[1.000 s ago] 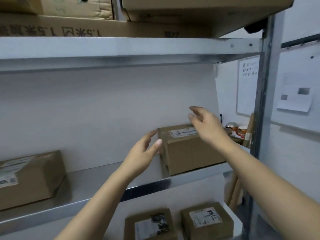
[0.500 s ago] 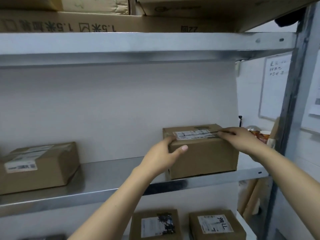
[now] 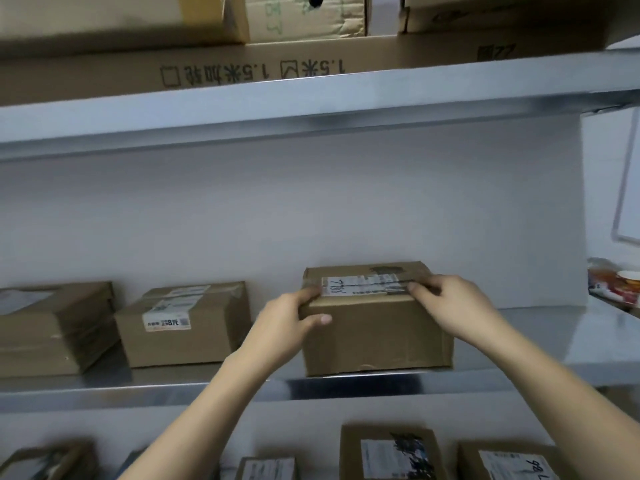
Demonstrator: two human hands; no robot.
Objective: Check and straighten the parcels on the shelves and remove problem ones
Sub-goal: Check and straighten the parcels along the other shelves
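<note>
A brown cardboard parcel (image 3: 377, 337) with a white label marked in black pen stands on the middle metal shelf (image 3: 540, 362), near its front edge. My left hand (image 3: 287, 320) grips its top left corner, thumb on the front face and fingers over the top. My right hand (image 3: 457, 306) holds its top right edge, fingers curled onto the label. Two more brown parcels sit further left on the same shelf: a labelled parcel (image 3: 183, 323) and a larger parcel (image 3: 52, 327) at the frame's left edge.
Above, the upper shelf (image 3: 311, 98) carries a long flat carton (image 3: 242, 67) and other boxes. Several labelled parcels (image 3: 391, 455) lie on the shelf below. A whiteboard (image 3: 627, 174) hangs on the wall to the right, with small items (image 3: 613, 282) beside the rack.
Both hands went from reaching toward the parcel to gripping its top corners. My view has shifted left, bringing the two left-hand parcels into sight.
</note>
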